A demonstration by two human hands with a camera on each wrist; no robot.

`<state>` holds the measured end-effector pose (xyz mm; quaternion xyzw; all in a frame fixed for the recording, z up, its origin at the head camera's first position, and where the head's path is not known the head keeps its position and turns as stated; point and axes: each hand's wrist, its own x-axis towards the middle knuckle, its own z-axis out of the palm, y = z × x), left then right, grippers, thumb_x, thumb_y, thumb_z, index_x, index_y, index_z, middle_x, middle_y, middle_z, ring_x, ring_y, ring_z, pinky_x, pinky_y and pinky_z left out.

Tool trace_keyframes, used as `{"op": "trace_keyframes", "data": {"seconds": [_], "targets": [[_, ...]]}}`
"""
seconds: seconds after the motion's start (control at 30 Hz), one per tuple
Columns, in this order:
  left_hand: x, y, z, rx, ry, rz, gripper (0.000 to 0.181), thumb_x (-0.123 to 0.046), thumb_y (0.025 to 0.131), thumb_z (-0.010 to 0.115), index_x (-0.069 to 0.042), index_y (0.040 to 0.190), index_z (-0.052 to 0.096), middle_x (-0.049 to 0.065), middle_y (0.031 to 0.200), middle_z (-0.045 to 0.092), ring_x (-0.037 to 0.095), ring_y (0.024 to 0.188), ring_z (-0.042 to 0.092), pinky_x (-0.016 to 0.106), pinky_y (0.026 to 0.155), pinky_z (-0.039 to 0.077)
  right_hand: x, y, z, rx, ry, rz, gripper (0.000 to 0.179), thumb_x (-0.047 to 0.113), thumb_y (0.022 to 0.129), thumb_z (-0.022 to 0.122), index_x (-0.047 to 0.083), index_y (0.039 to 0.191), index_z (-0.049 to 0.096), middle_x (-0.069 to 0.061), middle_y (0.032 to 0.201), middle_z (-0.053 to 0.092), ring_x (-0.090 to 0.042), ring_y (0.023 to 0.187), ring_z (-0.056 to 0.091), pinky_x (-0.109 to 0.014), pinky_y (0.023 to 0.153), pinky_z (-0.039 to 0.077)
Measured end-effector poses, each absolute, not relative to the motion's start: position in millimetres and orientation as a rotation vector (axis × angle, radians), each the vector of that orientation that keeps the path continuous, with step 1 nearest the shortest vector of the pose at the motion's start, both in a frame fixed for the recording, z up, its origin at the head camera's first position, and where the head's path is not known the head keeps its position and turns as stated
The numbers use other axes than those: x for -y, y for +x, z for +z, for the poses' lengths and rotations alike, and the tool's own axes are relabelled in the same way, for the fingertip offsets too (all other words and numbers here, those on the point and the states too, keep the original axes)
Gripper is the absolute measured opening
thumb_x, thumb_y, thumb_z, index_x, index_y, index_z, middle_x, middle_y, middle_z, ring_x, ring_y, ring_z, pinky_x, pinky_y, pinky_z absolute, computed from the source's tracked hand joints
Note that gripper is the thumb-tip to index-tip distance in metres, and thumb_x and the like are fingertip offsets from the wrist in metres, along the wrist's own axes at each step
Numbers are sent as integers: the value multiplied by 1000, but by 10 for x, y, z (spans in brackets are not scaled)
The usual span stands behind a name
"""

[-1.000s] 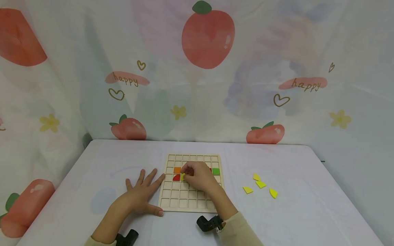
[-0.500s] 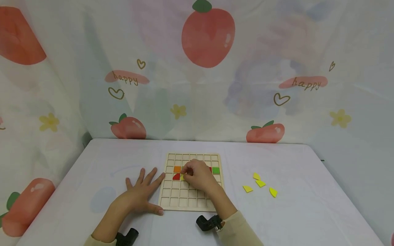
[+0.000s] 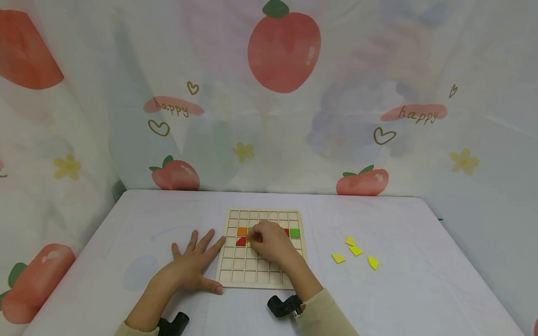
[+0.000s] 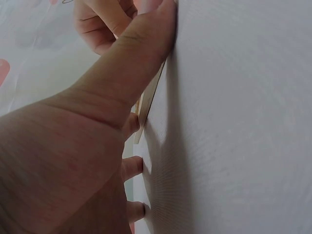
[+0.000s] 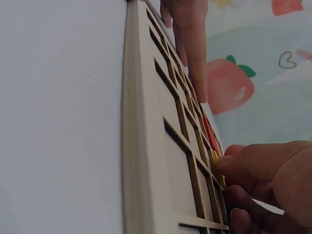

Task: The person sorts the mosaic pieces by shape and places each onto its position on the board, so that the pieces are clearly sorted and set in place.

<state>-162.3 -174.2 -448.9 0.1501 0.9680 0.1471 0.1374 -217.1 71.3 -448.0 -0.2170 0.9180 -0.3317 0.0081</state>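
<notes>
A wooden grid board [image 3: 239,277] lies flat on the table in the head view. With fingers spread, my left hand [image 3: 191,268] rests along its left edge, the index tip and thumb touching the board. My right hand [image 3: 272,241] is over the upper middle of the grid. In the right wrist view its thumb and finger pinch a small yellow piece [image 5: 215,159] at a cell next to a red piece [image 5: 208,132]. An orange square [image 3: 242,231], a red rounded piece [image 3: 241,241] and a green square [image 3: 295,233] sit in cells. The right hand hides some cells.
Several loose yellow quarter-round pieces [image 3: 356,251] lie on the white tablecloth [image 3: 399,298] right of the board. A printed curtain [image 3: 269,130] hangs behind the table's far edge. Both wrists carry black camera mounts [image 3: 286,306].
My right hand has shifted only slightly over the same cell, and a bit of green now shows beside its fingertips. The left hand and loose yellow pieces stay in place.
</notes>
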Motion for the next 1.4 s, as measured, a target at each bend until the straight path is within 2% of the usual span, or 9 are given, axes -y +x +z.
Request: {"op": "trace_keyframes", "data": {"seconds": [0.37,0.87,1.23,1.4], "targets": [[1730,-1625,-4484,-2800,429,436,123,-74,57,80,-28,159,28,12,168,11,53,149,-5,87,97,-4,-734,-2168,-4444,-2811,-672,-1057,27,-3,81,69,17,98,75,3,93,67,-12,75,53,-26,66,46],[1729,-1629,-4501,-2809,434,417,124,-75,56,79,-27,159,28,13,167,12,53,149,-4,88,96,-3,-789,-2183,-4410,-2768,-705,-1109,31,-7,80,65,15,99,76,2,94,71,-12,72,53,-25,63,46],[1702,-1617,-4468,-2804,437,420,123,-73,57,80,-27,159,28,13,167,12,53,149,-3,88,97,-2,-998,-2204,-4297,-2679,-615,-1272,25,0,87,66,12,108,73,-3,107,71,-15,89,63,-30,71,53],[1707,-1606,-4468,-2804,414,418,124,-73,56,81,-27,159,28,13,167,12,53,149,-4,87,97,-3,-1108,-2196,-4266,-2706,-567,-1279,23,3,87,69,13,108,74,-3,107,71,-16,87,61,-31,70,52]]}}
